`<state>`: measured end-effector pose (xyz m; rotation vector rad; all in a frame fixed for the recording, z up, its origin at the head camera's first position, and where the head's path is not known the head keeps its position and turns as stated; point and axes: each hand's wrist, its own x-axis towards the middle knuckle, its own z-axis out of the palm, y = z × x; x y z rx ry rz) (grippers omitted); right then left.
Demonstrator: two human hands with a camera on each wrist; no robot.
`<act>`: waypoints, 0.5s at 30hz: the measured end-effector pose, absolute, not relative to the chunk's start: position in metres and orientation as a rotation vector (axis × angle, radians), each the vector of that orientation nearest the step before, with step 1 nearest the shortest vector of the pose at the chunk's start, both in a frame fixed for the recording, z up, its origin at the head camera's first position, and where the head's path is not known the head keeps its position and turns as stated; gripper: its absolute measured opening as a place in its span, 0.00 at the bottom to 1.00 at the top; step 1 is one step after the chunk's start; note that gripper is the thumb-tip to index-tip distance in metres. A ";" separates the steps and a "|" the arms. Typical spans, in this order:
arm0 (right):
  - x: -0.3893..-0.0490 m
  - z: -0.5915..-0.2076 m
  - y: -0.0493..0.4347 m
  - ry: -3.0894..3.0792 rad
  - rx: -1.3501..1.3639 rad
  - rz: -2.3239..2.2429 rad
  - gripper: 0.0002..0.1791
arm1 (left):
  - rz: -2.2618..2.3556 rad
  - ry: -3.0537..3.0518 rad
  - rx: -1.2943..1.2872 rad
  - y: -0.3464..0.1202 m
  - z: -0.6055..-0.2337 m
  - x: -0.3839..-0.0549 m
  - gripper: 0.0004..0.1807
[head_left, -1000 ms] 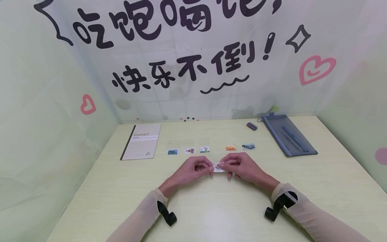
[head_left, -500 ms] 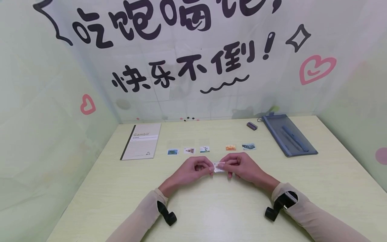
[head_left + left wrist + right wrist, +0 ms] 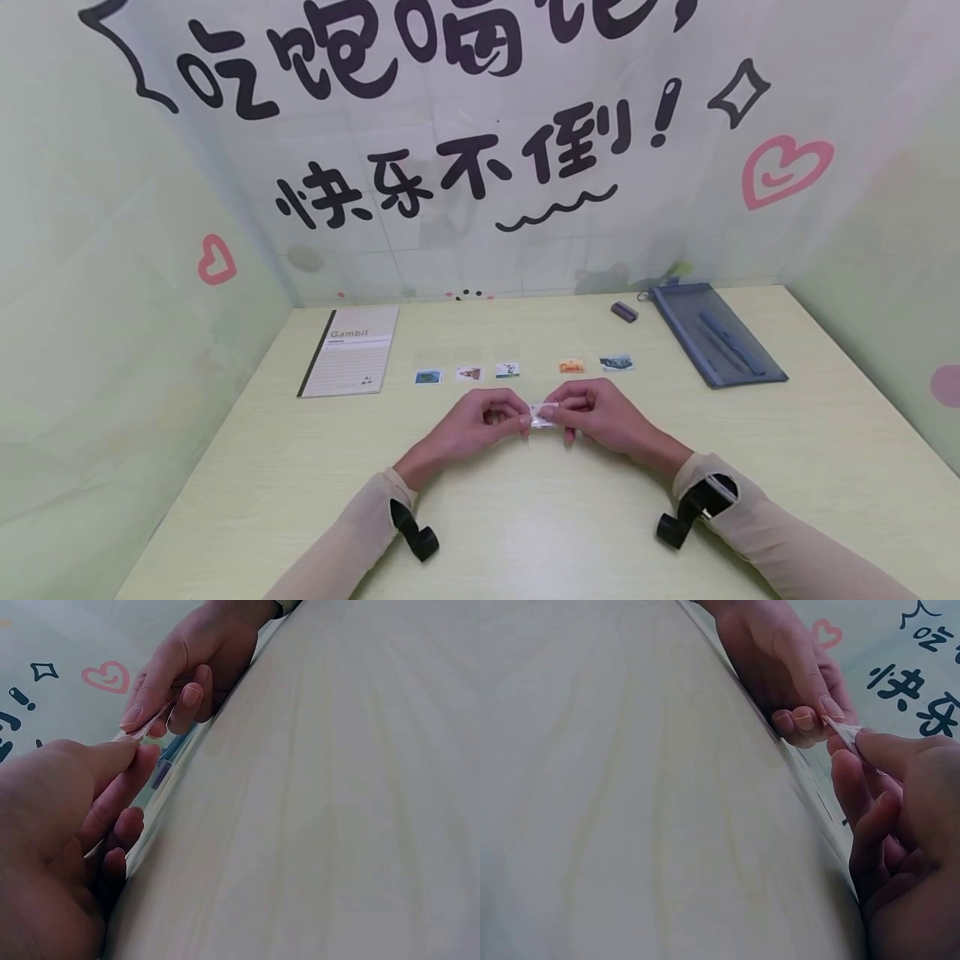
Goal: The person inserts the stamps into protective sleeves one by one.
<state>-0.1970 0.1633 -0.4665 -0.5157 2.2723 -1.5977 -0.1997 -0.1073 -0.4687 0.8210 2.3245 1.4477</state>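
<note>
Both hands meet over the middle of the table, holding one small white printed stamp point(image 3: 542, 422) between them. My left hand point(image 3: 480, 423) pinches its left edge between thumb and forefinger. On the other side my right hand point(image 3: 603, 414) pinches it too, the thumb lying across its printed face. From the right wrist view the stamp point(image 3: 845, 732) appears thin and slanted, with the fingertips hiding both ends. Beyond the hands, a blue stamp point(image 3: 429, 377), a reddish stamp point(image 3: 470, 374) and a green-white stamp point(image 3: 507, 371) lie in a row, with an orange stamp point(image 3: 572, 366) and a dark blue one point(image 3: 617, 363) farther right.
Faint clear sleeves point(image 3: 472, 353) lie behind the left stamps. A notebook point(image 3: 351, 350) is at the back left. To the back right are a small dark purple block point(image 3: 625, 312) and a blue mesh pouch point(image 3: 690, 337) with a blue pen-like item point(image 3: 731, 343).
Both hands stay in nearly the same place with the stamp between them. The stamp has shifted very slightly to the right under the fingertips.
</note>
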 end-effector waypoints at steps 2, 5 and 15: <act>-0.197 -0.466 0.163 2.283 -0.514 -1.593 0.15 | 1.444 2.328 0.822 -0.107 -0.468 -0.199 0.08; -0.197 -0.466 0.162 2.297 -0.516 -1.582 0.16 | 1.425 2.354 0.797 -0.106 -0.467 -0.198 0.08; -0.200 -0.463 0.158 2.525 -0.637 -1.478 0.09 | 1.414 2.413 0.717 -0.104 -0.465 -0.198 0.03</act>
